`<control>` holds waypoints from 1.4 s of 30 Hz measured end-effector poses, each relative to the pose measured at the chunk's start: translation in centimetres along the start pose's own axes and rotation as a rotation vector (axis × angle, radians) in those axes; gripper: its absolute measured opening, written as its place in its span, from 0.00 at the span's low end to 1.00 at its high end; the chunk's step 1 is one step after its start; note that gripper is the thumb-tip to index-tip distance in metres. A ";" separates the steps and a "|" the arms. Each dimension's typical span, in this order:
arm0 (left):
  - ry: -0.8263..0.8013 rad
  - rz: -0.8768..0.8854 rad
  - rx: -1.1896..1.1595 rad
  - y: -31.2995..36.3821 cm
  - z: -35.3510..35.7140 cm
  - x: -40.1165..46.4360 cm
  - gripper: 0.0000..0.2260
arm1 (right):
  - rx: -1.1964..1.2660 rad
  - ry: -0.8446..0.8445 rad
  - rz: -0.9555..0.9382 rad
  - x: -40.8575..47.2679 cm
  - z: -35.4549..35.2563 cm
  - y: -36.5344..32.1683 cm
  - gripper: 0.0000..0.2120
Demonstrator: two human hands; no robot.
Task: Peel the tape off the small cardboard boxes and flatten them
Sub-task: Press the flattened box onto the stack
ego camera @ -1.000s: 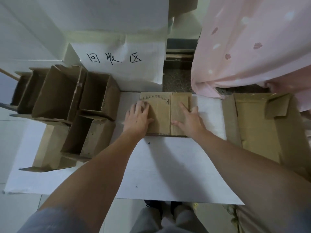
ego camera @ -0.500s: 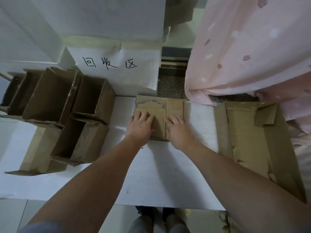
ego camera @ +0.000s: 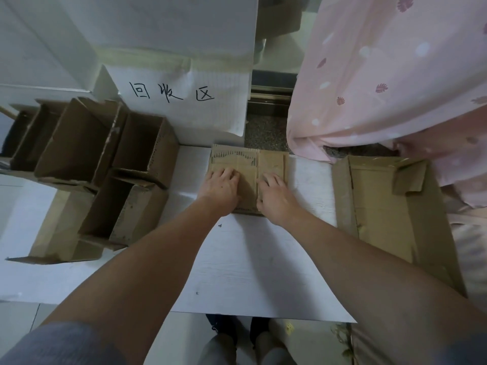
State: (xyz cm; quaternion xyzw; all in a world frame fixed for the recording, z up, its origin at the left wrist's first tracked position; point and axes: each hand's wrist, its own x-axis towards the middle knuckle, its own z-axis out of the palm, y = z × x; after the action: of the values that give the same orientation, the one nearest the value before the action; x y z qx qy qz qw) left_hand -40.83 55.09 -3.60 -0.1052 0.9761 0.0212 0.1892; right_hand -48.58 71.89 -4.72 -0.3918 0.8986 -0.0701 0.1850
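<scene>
Cardboard, one flattened box, lies at the far middle of the white surface; left hand and right hand press it, fingers spread flat. Next, likely another upright box from the left.

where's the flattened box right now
In the head view the flattened box lies centre on the white table, under both hands, between the open boxes at left and the large carton at right.

Home recycling corner: handwritten sign, curtain.
</scene>
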 end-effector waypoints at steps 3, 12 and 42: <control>-0.010 0.017 0.013 -0.2 -0.6 -0.4 0.27 | -0.041 -0.026 0.013 -0.2 -0.8 -0.6 0.21; 0.021 0.061 -0.084 -0.1 -3.2 -4.8 0.27 | -0.151 -0.126 -0.037 -1.7 -4.7 -2.0 0.28; 0.208 -0.547 -0.231 -14.6 -9.1 -34.9 0.29 | -0.140 -0.230 -0.701 -5.1 -13.3 -29.8 0.31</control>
State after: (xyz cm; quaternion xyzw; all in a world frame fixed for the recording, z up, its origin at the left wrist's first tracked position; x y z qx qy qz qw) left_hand -9.42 46.94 17.84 -0.3861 0.9169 0.0693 0.0738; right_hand -30.36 54.99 17.07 -0.6928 0.6857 -0.0230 0.2221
